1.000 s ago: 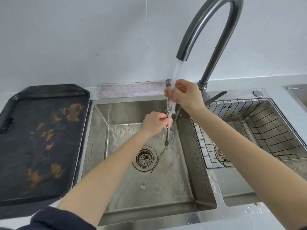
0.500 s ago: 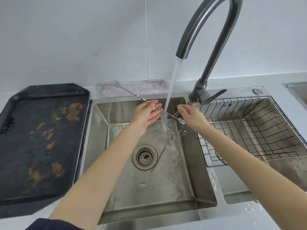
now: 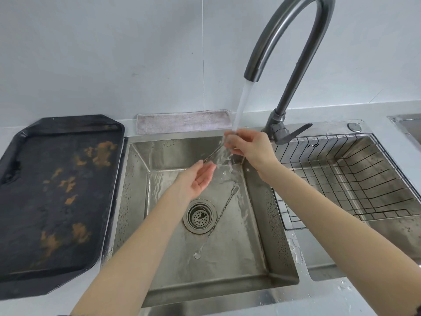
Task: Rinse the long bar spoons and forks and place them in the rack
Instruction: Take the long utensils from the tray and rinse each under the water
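My right hand [image 3: 248, 148] is up under the water stream [image 3: 241, 103], fingers curled round one end of a long bar utensil [image 3: 213, 153]; which end it is, I can't tell through the splash. The utensil slants down-left to my left hand [image 3: 197, 177], which is palm-up, fingers relaxed and loosely spread, fingertips just at the low end of it; contact unclear. A second bar spoon [image 3: 216, 218] lies flat on the left basin [image 3: 230, 279] floor, beside the drain [image 3: 200, 215], fork end up toward the stream, bowl end nearer me. The wire rack [image 3: 355, 179] sits in the right basin, just right of the faucet [image 3: 282, 65]. A black tray [image 3: 57, 190] with orange stains lies left of the sink, a cloth [image 3: 182, 122] behind it by the wall. No readable writing anywhere. Open room over the rack and the lower basin.
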Demonstrator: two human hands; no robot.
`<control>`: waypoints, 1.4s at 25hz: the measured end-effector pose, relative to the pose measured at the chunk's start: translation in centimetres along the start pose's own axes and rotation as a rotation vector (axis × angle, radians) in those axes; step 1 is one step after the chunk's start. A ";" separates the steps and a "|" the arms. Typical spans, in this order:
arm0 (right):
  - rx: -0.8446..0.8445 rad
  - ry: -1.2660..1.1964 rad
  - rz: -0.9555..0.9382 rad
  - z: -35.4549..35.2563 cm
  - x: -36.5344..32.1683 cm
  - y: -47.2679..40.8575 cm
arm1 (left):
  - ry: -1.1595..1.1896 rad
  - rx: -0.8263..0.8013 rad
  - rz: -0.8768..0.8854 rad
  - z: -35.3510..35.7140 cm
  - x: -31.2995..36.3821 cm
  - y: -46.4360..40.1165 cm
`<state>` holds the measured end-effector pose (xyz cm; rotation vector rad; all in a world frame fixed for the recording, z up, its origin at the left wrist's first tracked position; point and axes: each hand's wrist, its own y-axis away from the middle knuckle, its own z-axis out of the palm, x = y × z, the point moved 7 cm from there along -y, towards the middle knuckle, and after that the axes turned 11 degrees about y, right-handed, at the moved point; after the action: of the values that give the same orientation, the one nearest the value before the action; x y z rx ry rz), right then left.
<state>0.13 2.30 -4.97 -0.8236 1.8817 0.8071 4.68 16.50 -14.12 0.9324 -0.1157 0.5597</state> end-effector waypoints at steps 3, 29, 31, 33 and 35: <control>0.095 0.131 -0.055 -0.6 -1.3 0.3 | -0.566 0.064 0.122 0.3 0.8 -0.1; 0.073 0.177 -0.051 -1.1 -1.6 -0.4 | -1.332 -0.275 0.779 8.6 0.8 2.3; 0.097 0.159 -0.033 -0.8 -1.1 -0.6 | -1.329 -0.297 0.708 7.4 0.2 1.6; 0.116 0.083 -0.012 -0.5 -0.5 -0.9 | -1.304 -0.302 0.642 6.0 -0.2 1.0; 0.142 -0.004 0.033 -0.6 0.4 -1.4 | -1.328 -0.301 0.584 4.2 -0.6 0.3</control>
<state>0.81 0.98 -5.44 -0.7041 1.9294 0.6855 4.59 13.07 -11.61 0.8307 -1.6589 0.3448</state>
